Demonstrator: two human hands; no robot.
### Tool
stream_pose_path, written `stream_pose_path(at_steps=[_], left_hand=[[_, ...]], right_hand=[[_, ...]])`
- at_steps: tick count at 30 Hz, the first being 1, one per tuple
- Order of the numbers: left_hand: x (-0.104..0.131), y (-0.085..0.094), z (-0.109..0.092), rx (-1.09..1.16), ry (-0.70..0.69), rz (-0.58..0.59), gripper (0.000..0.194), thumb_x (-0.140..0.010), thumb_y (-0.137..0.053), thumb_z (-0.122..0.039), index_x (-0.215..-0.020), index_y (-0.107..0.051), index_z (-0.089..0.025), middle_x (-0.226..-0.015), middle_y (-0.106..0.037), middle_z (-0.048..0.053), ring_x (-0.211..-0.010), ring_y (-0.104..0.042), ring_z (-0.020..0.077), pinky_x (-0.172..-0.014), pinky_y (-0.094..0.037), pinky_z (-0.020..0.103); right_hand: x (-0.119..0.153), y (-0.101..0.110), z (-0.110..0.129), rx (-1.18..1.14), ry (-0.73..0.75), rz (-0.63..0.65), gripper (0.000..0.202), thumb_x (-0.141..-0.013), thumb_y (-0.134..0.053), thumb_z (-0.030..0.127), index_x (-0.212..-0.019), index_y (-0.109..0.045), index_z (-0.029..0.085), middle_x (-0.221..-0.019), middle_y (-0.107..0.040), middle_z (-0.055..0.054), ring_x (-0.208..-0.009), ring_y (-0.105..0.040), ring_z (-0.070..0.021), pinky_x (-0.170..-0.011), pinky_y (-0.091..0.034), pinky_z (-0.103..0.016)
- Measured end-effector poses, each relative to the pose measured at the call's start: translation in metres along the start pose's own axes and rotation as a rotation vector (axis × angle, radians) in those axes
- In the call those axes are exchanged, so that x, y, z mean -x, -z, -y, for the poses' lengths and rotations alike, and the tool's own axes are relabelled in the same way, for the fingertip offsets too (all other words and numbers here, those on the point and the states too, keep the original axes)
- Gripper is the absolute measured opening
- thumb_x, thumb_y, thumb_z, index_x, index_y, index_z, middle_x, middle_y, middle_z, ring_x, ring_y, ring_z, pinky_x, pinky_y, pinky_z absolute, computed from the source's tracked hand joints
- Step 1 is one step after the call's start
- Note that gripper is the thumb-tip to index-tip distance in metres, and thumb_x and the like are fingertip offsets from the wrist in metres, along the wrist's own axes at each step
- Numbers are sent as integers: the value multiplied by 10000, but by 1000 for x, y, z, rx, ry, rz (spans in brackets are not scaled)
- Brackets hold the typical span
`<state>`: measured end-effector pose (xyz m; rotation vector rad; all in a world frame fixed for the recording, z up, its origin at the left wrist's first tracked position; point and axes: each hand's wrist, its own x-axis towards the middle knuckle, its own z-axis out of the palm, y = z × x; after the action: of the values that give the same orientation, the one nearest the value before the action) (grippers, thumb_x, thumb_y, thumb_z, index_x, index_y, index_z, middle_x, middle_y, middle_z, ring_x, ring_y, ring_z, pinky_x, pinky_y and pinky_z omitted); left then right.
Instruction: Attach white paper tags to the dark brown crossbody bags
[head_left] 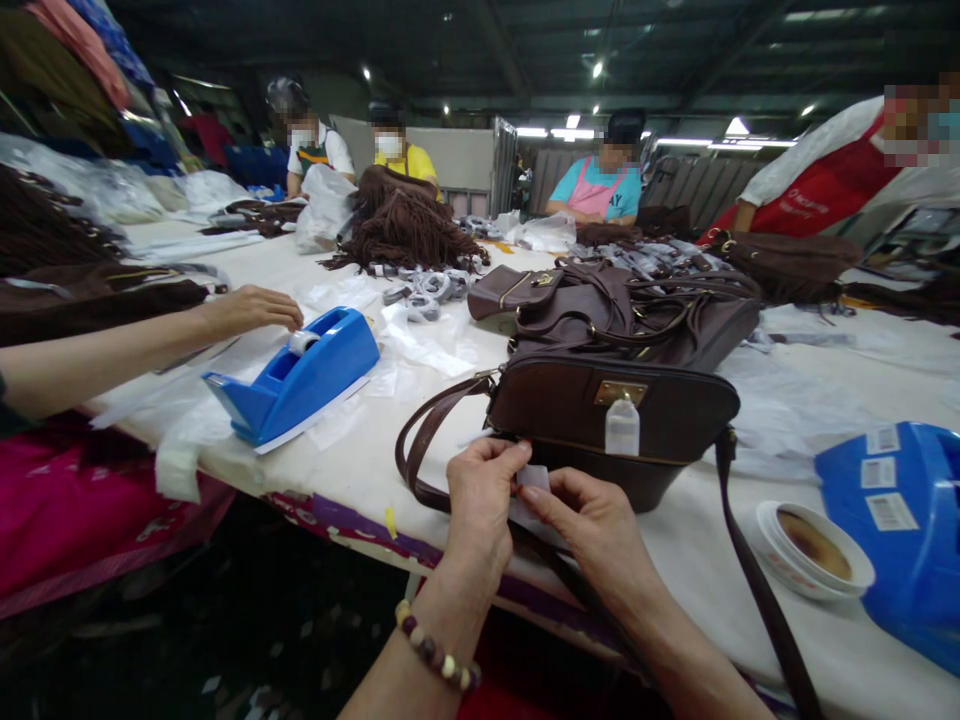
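Near the edge of the white surface (352, 475), before the dark-brown handbag (559, 405), note the translucent slip (535, 477) pinched by left hand (484, 495) and right hand (600, 525): probably light, limp, best gripped at its edges.

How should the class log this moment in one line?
left hand: beside small whitish slip, grip unclear; right hand: thumb against slip; beyond: dark-brown leather-look handbag; left: blue plastic tape dispenser, co-worker's hand nearby
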<state>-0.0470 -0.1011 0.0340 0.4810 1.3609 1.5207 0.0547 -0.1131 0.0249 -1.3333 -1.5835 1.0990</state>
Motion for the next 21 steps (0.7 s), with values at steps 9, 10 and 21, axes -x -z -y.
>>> stream_pose_path(at_steps=[9, 10, 21], left_hand=[[-1, 4, 4, -1, -10, 9, 215, -611, -609, -319, -488, -541, -156, -373, -413, -58, -356, -326, 57, -402, -213, 220], [-1, 6, 5, -3, -9, 8, 208, -626, -585, -312, -496, -539, -157, -385, -425, -54, -359, -336, 60, -403, -216, 221], [5, 10, 5, -40, 4, 46, 126, -601, -492, -187, -500, -556, -148, -370, -407, -42, -366, -345, 73, -397, -200, 225]], right_hand=[[-8, 2, 1, 10, -16, 11, 232, -706, -596, 365, -682, -660, 143, -618, -641, -19, -570, -531, -144, -555, -397, -251], [-9, 2, 1, 8, -15, 8, 235, -705, -596, 366, -688, -664, 141, -628, -651, -24, -578, -541, -149, -563, -404, -254], [-16, -6, 10, 221, 120, -68, 259, -772, -509, 348, -722, -698, 177, -652, -684, -33, -616, -598, -171, -614, -431, -268]])
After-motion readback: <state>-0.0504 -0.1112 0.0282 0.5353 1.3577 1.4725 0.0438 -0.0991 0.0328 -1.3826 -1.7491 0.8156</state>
